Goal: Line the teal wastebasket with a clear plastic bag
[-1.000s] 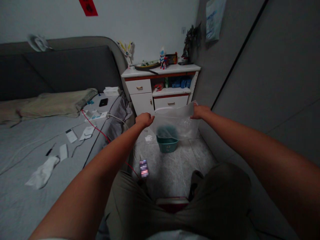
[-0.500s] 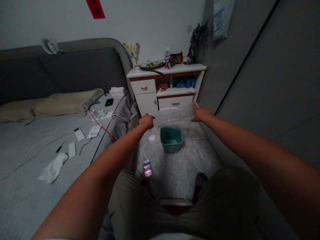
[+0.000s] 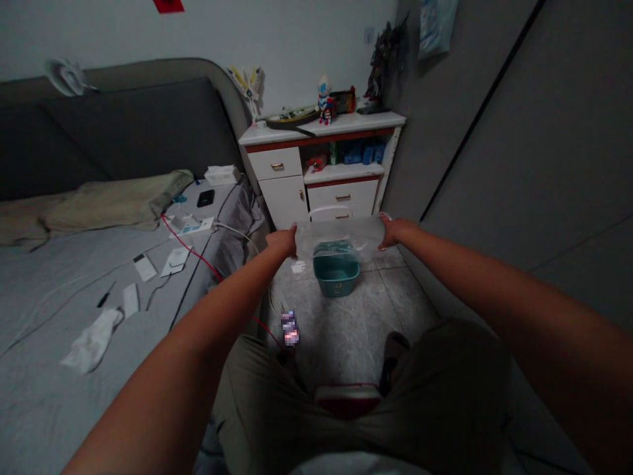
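Note:
A translucent plastic bag (image 3: 341,232) is stretched sideways between my two hands, in front of the white cabinet. My left hand (image 3: 284,241) is closed around its left edge, and my right hand (image 3: 390,232) grips the opposite edge. Below the bag, a teal plastic bin (image 3: 337,277) stands upright on the tiled floor. The bag's lower edge overlaps the bin's far rim in view; whether they touch I cannot tell. Part of each hand's fingers is hidden by the bag.
Left is a bed (image 3: 44,290) with chargers, cables and tissue. A phone (image 3: 289,328) lies on the floor (image 3: 341,336), near a red cable. The white cabinet (image 3: 274,165) bears toy figures. A grey wardrobe (image 3: 519,178) borders the right side.
The bag has been drawn wider and flatter, and it hangs nearer over the bin. My left hand has shifted slightly left. The camera view has tilted down a little.

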Tool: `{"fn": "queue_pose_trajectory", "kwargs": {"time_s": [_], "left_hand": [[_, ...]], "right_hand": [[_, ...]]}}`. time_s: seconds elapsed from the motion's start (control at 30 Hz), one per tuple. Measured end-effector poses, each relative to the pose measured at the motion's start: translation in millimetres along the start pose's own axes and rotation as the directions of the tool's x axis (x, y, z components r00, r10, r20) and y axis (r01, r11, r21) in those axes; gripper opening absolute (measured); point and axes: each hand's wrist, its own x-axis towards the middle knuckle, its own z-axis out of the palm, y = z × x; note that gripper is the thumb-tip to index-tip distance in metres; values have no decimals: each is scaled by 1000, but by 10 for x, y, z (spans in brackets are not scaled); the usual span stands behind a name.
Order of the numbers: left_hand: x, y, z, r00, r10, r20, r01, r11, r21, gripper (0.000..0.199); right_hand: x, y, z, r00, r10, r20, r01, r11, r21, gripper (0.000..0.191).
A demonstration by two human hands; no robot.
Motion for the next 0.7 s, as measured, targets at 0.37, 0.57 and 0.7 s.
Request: {"fn": "queue_pose_trajectory", "kwargs": {"time_s": [0.37,0.57,0.7], "left_hand": [[163,145,280,994,92,57,-86,992,-93,137],[348,151,301,986,163,42,-156,979,-131,138],[402,174,299,985,159,62,-153,984,-96,131]], "right_hand": [[-130,-161,130,955,-40,-292,10,995,-101,67],[-165,-523,251,878,-367,-306,360,929,-83,36],[316,-926,791,888,-450,97,444,893,77,48]]}}
